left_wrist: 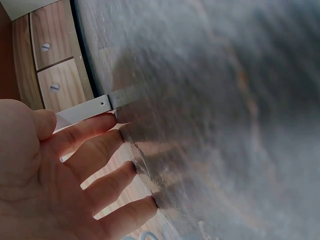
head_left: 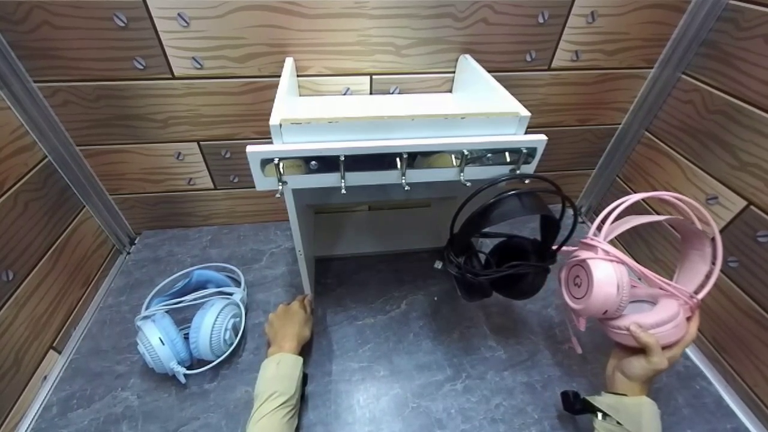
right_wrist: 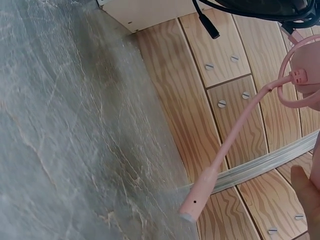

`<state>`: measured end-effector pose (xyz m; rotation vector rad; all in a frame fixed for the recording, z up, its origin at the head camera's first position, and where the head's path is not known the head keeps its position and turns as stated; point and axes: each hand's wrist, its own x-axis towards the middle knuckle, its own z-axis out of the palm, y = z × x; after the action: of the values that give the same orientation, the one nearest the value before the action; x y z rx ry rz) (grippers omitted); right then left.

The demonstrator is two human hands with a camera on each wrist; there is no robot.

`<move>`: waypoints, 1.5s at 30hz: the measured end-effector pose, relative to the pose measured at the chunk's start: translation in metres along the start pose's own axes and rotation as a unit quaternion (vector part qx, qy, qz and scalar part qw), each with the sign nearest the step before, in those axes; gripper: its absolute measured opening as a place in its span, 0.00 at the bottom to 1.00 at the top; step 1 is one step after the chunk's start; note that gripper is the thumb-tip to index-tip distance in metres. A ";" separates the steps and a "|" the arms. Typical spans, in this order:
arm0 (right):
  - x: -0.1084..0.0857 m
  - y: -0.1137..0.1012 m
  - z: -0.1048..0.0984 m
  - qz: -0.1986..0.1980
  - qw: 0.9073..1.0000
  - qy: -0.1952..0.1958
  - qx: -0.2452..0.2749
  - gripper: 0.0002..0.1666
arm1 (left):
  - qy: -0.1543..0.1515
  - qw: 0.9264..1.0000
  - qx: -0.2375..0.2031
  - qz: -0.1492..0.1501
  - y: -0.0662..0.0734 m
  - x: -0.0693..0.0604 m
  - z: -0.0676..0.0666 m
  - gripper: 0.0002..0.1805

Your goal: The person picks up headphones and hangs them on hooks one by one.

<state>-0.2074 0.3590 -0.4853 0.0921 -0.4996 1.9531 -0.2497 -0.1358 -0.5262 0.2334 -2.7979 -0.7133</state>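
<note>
My right hand (head_left: 645, 360) grips the pink headphones (head_left: 600, 288) by the lower ear cup, off the floor, at the right of the white rack (head_left: 396, 108). Their pink microphone (right_wrist: 200, 195) hangs down in the right wrist view. My left hand (head_left: 289, 326) touches the foot of the rack's left side panel (head_left: 300, 240). In the left wrist view its spread fingers (left_wrist: 102, 187) rest their tips on the floor beside the white panel (left_wrist: 82, 112). Black headphones (head_left: 519, 267) hang from the rack's rightmost hook, close to the pink ones.
Light blue headphones (head_left: 216, 327) lie on the grey marbled floor (head_left: 384, 366) at the left. Several metal hooks (head_left: 404, 171) line the rack's front bar. Wood-patterned walls (head_left: 168, 111) with metal corner strips (head_left: 645, 102) enclose the back and sides.
</note>
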 end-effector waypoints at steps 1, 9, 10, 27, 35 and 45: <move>0.000 -0.001 0.000 0.001 1.000 0.000 0.000 0.49 | 0.001 1.000 0.000 0.001 0.000 0.000 0.000 0.18; 0.002 -0.004 -0.003 0.014 1.000 0.005 0.011 0.47 | -0.012 1.000 0.001 -0.001 0.000 0.002 -0.001 0.19; 0.002 -0.005 -0.003 0.014 1.000 0.005 0.012 0.47 | -0.013 1.000 0.001 -0.001 0.000 0.002 -0.002 0.19; 0.007 -0.008 -0.003 -0.006 1.000 -0.002 0.018 0.46 | -0.015 1.000 0.003 -0.004 0.001 0.003 -0.003 0.19; 0.005 -0.010 -0.003 -0.003 0.999 -0.014 0.033 0.47 | -0.019 1.000 0.000 -0.012 0.001 0.003 -0.003 0.20; 0.006 -0.010 -0.002 -0.021 0.999 -0.026 0.026 0.46 | -0.020 1.000 0.000 -0.008 0.001 0.002 -0.003 0.20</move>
<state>-0.2003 0.3681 -0.4820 0.1855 -0.4764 1.9265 -0.2510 -0.1365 -0.5223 0.2436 -2.8362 -0.7301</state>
